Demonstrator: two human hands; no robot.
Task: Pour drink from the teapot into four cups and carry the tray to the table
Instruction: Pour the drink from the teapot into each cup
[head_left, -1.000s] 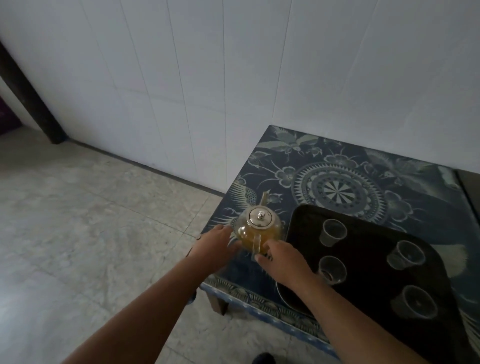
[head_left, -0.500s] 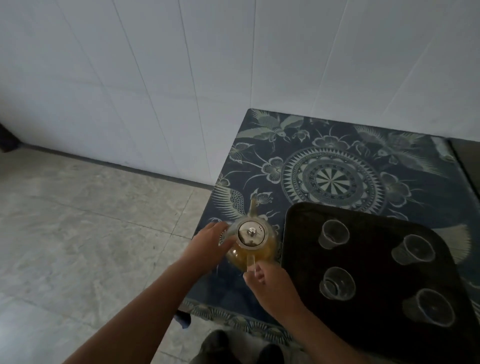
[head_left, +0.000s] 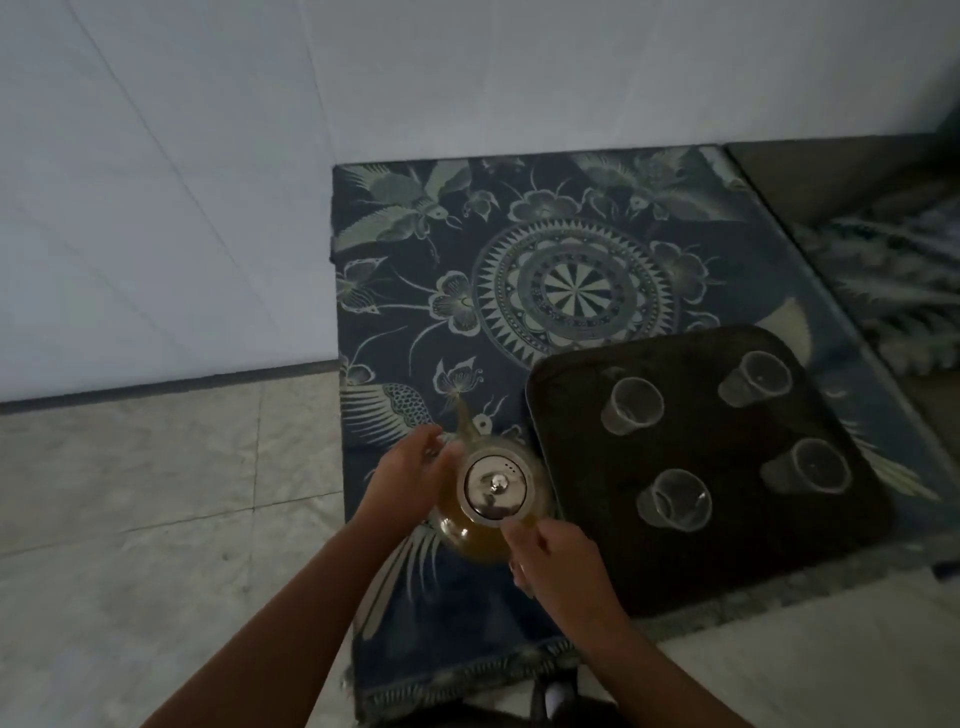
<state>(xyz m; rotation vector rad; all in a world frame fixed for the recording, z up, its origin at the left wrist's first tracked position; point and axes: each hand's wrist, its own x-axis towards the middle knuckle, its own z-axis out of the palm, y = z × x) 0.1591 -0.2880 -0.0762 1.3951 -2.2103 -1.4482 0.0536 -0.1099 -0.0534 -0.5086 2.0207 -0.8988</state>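
Observation:
A glass teapot (head_left: 480, 525) with amber drink and a metal lid (head_left: 497, 487) stands near the table's front left, its spout pointing away. My right hand (head_left: 558, 564) grips its handle on the near side. Against the pot's left wall rests my left hand (head_left: 408, 473), fingers curved around it. Right of the pot lies a dark tray (head_left: 727, 561) with several clear cups that look empty, among them the near left cup (head_left: 674, 500) and the far left cup (head_left: 631, 405).
The low table wears a dark blue patterned cloth (head_left: 561, 275) and stands against a white tiled wall (head_left: 260, 156). Pale floor tiles (head_left: 156, 493) lie to the left. Another cloth-covered surface (head_left: 893, 270) adjoins on the right.
My view has swung right and tilted down, and the picture has darkened. Both hands have stayed on the teapot, my right hand closing further round the handle.

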